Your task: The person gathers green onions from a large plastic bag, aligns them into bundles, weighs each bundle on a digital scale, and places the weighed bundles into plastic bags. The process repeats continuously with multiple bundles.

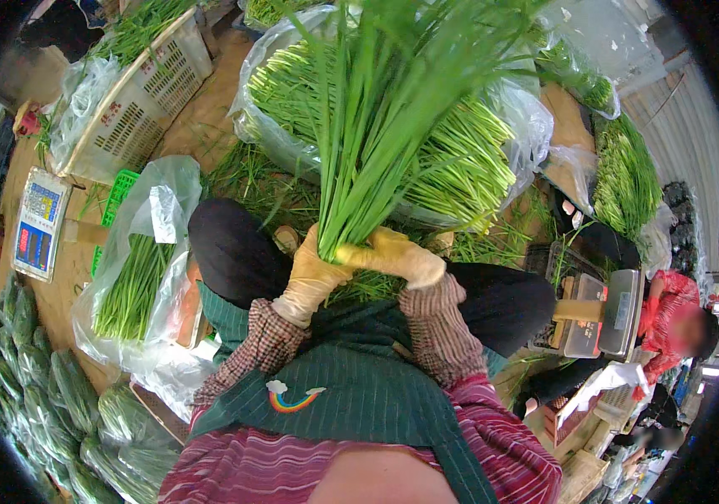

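A fanned bunch of long green leafy stalks, probably garlic chives (pixel 365 164), rises from between my two hands. My left hand (pixel 312 274), in a yellowish glove, grips its lower end. My right hand (pixel 397 255), gloved the same way, closes around the base from the other side. Behind the bunch lies a large heap of similar stalks (pixel 466 164) in an opened clear plastic bag (pixel 277 148), cut ends facing outward. The held leaves cover the middle of this heap, and their tips are blurred.
At left are a clear bag of stalks (pixel 135 283), a digital scale (pixel 41 223) and a white plastic crate (pixel 138 107). Several bagged bundles (pixel 50 409) lie lower left. At right, another scale (pixel 621 315) stands near a person in red (pixel 668 315). Loose cuttings (pixel 246 173) litter the floor.
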